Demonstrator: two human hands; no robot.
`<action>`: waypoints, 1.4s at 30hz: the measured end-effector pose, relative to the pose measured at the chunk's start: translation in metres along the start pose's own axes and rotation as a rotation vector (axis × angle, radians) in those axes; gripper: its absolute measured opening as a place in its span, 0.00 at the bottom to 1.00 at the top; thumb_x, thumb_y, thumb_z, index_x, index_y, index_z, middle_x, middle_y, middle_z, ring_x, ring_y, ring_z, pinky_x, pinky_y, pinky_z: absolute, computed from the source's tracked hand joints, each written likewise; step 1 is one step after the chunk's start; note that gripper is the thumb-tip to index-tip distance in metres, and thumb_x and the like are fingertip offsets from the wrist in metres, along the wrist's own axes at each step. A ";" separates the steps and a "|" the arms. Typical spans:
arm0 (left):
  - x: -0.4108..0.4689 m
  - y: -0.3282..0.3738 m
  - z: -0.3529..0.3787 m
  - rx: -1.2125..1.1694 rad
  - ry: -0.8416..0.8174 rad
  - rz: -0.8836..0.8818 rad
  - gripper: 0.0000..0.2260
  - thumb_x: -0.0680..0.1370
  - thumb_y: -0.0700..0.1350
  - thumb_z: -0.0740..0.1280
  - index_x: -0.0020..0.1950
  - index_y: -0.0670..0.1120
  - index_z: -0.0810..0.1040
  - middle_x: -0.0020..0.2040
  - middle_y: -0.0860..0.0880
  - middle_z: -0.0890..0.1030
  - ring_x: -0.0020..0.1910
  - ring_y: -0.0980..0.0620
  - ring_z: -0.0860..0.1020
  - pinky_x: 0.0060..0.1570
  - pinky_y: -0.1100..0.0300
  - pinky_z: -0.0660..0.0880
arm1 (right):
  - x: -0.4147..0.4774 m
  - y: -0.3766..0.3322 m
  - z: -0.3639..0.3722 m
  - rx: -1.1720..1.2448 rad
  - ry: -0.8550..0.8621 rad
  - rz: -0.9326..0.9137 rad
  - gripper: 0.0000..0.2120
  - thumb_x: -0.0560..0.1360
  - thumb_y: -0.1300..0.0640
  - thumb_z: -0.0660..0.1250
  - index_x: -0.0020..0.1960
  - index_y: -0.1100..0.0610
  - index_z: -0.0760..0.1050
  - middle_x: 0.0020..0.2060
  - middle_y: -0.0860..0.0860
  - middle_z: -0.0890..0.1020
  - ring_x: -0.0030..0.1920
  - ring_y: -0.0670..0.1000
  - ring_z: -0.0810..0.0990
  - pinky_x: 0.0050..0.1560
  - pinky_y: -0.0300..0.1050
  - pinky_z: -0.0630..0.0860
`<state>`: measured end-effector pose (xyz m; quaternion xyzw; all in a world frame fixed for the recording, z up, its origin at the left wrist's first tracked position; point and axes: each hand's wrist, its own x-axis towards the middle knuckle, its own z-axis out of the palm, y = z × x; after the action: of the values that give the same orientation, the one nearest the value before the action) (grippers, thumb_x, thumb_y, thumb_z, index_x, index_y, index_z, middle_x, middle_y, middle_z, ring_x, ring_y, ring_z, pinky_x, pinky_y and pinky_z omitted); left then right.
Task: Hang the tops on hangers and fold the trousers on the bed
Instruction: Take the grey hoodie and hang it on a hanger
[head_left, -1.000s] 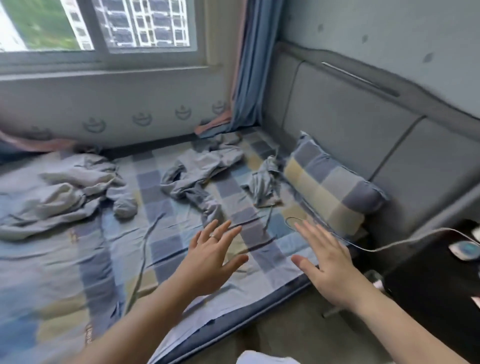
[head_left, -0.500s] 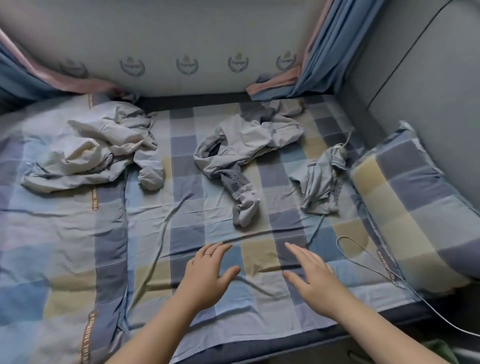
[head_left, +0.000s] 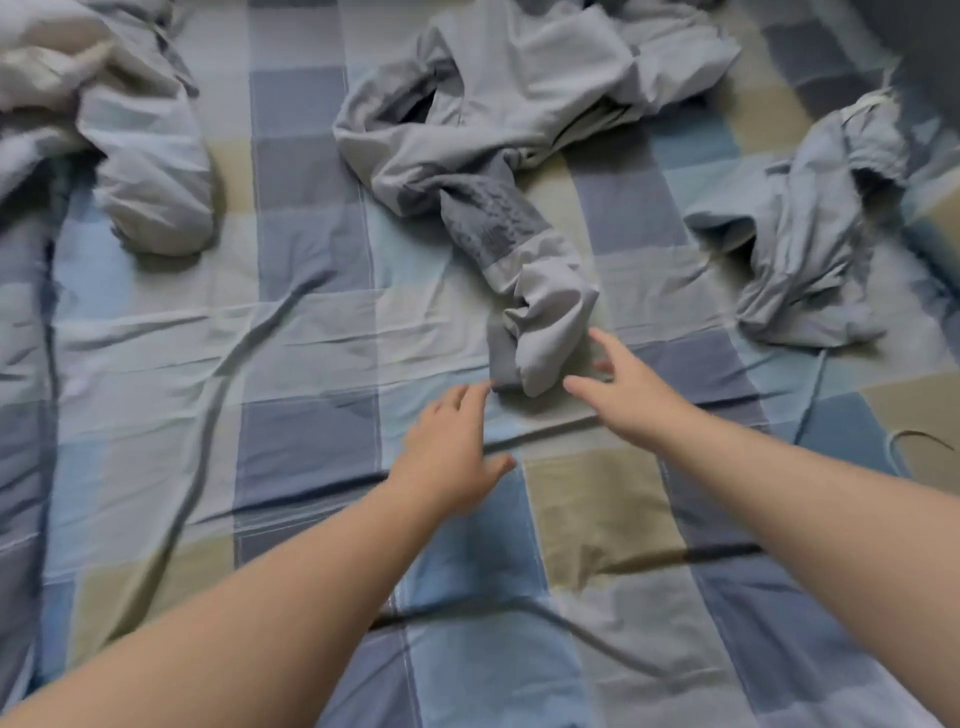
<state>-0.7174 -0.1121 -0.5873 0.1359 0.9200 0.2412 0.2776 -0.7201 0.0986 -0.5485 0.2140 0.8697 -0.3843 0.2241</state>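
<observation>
A crumpled grey garment (head_left: 498, 145) lies in the middle of the checked bed sheet (head_left: 291, 332), one long twisted end reaching toward me. My right hand (head_left: 628, 395) is spread just at the right of that end's tip, fingers straight, holding nothing. My left hand (head_left: 452, 452) hovers a little below and left of the tip, fingers also straight and empty. A pale grey-white garment (head_left: 119, 130) is heaped at the upper left. A small blue-grey garment (head_left: 810, 228) with a white drawstring sits at the right.
A thin cable (head_left: 815, 400) runs down the sheet at the right and loops near the edge of the view. The sheet is wrinkled in front of my arms.
The view has dropped and closed in on the bed. Both hands have reached forward to the near end of the middle grey garment.
</observation>
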 end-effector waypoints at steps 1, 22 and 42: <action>0.022 0.001 0.009 0.002 0.047 0.013 0.42 0.74 0.58 0.73 0.81 0.53 0.53 0.81 0.47 0.58 0.76 0.41 0.63 0.73 0.45 0.64 | 0.019 0.002 0.008 0.037 0.004 -0.015 0.35 0.79 0.50 0.68 0.81 0.45 0.55 0.74 0.52 0.69 0.73 0.54 0.70 0.72 0.54 0.68; -0.107 -0.007 0.000 -0.810 -0.497 -0.272 0.16 0.78 0.32 0.69 0.33 0.47 0.75 0.28 0.53 0.72 0.27 0.56 0.67 0.30 0.64 0.65 | -0.014 -0.046 0.042 0.696 -0.183 0.202 0.08 0.78 0.66 0.67 0.55 0.57 0.77 0.44 0.53 0.81 0.36 0.47 0.81 0.31 0.38 0.77; -0.273 0.212 -0.202 -1.087 -0.259 -0.595 0.09 0.76 0.44 0.74 0.45 0.40 0.78 0.39 0.41 0.79 0.35 0.46 0.79 0.36 0.58 0.76 | -0.418 -0.171 -0.126 0.048 -0.319 -0.293 0.15 0.71 0.65 0.63 0.32 0.55 0.59 0.28 0.48 0.63 0.32 0.46 0.60 0.34 0.47 0.58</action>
<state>-0.5881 -0.1117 -0.2083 -0.2579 0.6234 0.5681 0.4714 -0.5042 0.0068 -0.1426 0.0271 0.8357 -0.4622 0.2954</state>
